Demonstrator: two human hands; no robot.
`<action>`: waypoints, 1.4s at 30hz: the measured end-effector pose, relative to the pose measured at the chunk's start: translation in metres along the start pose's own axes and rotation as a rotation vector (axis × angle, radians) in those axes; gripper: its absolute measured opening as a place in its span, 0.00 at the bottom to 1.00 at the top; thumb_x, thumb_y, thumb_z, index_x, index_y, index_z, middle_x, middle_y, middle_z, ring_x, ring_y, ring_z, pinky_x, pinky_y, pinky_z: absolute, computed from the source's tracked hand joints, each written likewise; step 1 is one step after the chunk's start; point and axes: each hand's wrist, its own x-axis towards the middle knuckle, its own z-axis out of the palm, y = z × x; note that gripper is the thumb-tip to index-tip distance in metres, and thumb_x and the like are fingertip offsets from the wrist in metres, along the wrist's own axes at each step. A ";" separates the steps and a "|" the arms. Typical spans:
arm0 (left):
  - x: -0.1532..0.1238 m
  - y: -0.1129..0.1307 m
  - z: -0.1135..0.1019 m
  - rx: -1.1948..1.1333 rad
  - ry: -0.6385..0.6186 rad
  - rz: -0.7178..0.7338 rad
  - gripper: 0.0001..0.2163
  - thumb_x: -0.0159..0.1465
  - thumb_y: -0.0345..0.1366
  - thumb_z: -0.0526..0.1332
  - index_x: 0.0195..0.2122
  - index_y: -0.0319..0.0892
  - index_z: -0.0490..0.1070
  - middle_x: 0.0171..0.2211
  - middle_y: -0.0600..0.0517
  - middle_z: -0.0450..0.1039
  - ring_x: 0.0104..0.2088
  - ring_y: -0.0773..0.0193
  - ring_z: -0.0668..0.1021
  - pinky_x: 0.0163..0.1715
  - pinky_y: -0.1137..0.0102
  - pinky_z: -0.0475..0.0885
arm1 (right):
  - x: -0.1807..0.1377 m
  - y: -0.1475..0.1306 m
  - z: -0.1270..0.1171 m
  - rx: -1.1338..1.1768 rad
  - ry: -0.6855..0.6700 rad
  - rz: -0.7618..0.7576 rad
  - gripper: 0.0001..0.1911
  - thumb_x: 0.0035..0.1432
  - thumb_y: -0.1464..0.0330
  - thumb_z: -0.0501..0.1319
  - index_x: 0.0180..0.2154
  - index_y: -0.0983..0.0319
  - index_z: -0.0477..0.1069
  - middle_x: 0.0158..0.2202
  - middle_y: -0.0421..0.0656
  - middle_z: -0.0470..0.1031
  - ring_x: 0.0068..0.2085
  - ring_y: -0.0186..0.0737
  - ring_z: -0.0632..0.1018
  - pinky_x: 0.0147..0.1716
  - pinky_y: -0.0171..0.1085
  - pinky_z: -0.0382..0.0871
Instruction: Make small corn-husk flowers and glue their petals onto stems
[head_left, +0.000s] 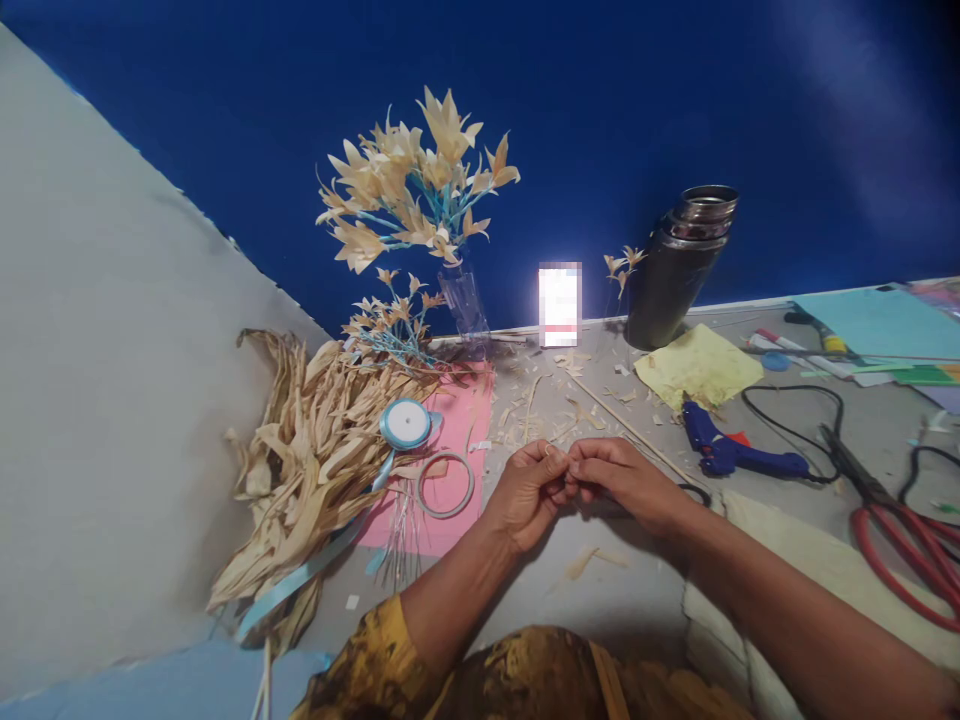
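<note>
The grey bench (pixel 637 600) carries a heap of dried husks (pixel 307 460) at the left. A vase of husk flowers (pixel 420 190) stands behind the heap, and a steel flask (pixel 679 265) stands at the back. A blue glue gun (pixel 731 452) lies to the right of the hands. At the centre, just above the bench, the left hand (pixel 529 492) and right hand (pixel 626 480) meet. Their fingertips are pinched together on a pale scrap (pixel 561 458), too small to identify.
</note>
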 end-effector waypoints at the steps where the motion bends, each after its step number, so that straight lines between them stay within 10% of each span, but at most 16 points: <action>1: 0.000 0.002 0.000 0.007 -0.018 -0.011 0.22 0.47 0.46 0.79 0.23 0.37 0.69 0.20 0.53 0.70 0.21 0.73 0.70 0.22 0.77 0.60 | 0.000 -0.002 -0.002 0.010 -0.008 0.009 0.09 0.50 0.64 0.61 0.23 0.62 0.72 0.24 0.41 0.76 0.24 0.33 0.72 0.26 0.32 0.63; 12: -0.003 0.017 -0.003 0.521 0.073 0.164 0.10 0.51 0.37 0.75 0.26 0.38 0.76 0.21 0.53 0.71 0.22 0.70 0.69 0.25 0.74 0.60 | -0.004 -0.015 -0.018 -0.398 0.150 -0.107 0.11 0.53 0.64 0.59 0.22 0.60 0.72 0.19 0.36 0.70 0.23 0.34 0.68 0.24 0.33 0.59; 20: -0.005 0.014 0.000 0.089 -0.062 -0.002 0.17 0.52 0.43 0.75 0.30 0.39 0.71 0.21 0.56 0.66 0.20 0.72 0.67 0.23 0.75 0.64 | 0.000 -0.008 -0.004 -0.202 0.256 -0.202 0.14 0.53 0.57 0.67 0.34 0.61 0.78 0.26 0.40 0.77 0.27 0.36 0.74 0.27 0.33 0.68; 32: -0.005 0.001 0.002 0.216 0.036 0.165 0.14 0.56 0.43 0.71 0.29 0.41 0.70 0.17 0.56 0.66 0.20 0.70 0.67 0.23 0.74 0.61 | -0.002 -0.002 0.006 -0.243 0.362 -0.309 0.07 0.54 0.62 0.66 0.30 0.59 0.79 0.27 0.41 0.78 0.28 0.38 0.76 0.28 0.35 0.71; 42: -0.009 0.012 0.004 -0.100 -0.162 -0.111 0.12 0.53 0.35 0.72 0.33 0.37 0.72 0.24 0.55 0.68 0.19 0.70 0.70 0.22 0.71 0.66 | -0.006 -0.004 0.005 -0.165 0.289 -0.366 0.07 0.55 0.62 0.69 0.29 0.59 0.79 0.27 0.40 0.78 0.29 0.38 0.77 0.32 0.36 0.72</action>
